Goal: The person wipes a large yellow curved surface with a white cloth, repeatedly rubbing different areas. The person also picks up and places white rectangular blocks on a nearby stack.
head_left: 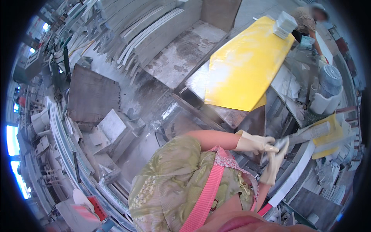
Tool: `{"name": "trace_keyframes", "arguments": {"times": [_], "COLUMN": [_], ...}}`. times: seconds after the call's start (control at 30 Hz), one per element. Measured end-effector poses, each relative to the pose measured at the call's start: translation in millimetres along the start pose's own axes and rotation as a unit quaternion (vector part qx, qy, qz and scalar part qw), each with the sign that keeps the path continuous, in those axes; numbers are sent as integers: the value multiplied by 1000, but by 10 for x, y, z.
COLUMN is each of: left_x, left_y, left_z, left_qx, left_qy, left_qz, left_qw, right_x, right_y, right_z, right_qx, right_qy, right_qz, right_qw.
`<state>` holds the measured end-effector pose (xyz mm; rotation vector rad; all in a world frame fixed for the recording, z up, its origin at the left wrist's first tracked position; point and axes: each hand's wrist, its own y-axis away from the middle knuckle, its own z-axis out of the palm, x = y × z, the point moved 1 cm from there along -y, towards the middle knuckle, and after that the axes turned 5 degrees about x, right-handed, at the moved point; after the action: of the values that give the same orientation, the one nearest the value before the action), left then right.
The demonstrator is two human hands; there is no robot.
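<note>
Yellow sheet (247,63): far beyond the hands, pale blocks (285,25) stacked atop.
Left hand (255,143): gloved, fingers curled beside the other; grip cannot be told.
Right hand (273,164): gloved, fingers blurred, grip unclear.
Pale grey item (282,143): blurred, at the hands' fingers.
White strip (295,174): slants nearby, right.

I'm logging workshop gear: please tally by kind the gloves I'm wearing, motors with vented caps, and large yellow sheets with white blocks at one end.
Cream rubber gloves: 2
Grey cylindrical motor with a round vented cap: 1
Large yellow sheet with stacked white blocks at one end: 1
Total: 4
</note>
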<state>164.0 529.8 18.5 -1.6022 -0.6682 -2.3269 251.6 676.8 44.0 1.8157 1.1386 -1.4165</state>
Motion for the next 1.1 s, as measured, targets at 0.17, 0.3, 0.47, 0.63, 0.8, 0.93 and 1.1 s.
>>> {"name": "trace_keyframes", "arguments": {"times": [0.17,0.3,0.47,0.63,0.8,0.93,1.1], "left_x": [98,95,113,173,326,465,568], "left_y": [477,813,966,1054,1130,1089,949], "left_z": [-784,-1114,-1405,-1611,-1695,-1774,-1971], "left_qx": [49,195,252,230,280,390,343], "left_qy": [356,405,305,178,17,-98,-189], "left_qz": [55,87,73,66,77,45,9], "left_qw": [932,889,915,954,957,914,920], "right_x": [-372,-427,-238,-238,-513,-597,-354], "right_y": [-547,-652,-737,-704,-575,-489,-224], "right_z": [1311,1846,2148,2266,2139,1656,561], "right_qx": [-130,-241,-309,-320,-307,-185,-63], "right_qy": [159,180,112,40,-21,16,210], "right_qz": [-61,-33,17,45,70,-55,-145], "right_qw": [977,953,944,946,949,981,965]}}
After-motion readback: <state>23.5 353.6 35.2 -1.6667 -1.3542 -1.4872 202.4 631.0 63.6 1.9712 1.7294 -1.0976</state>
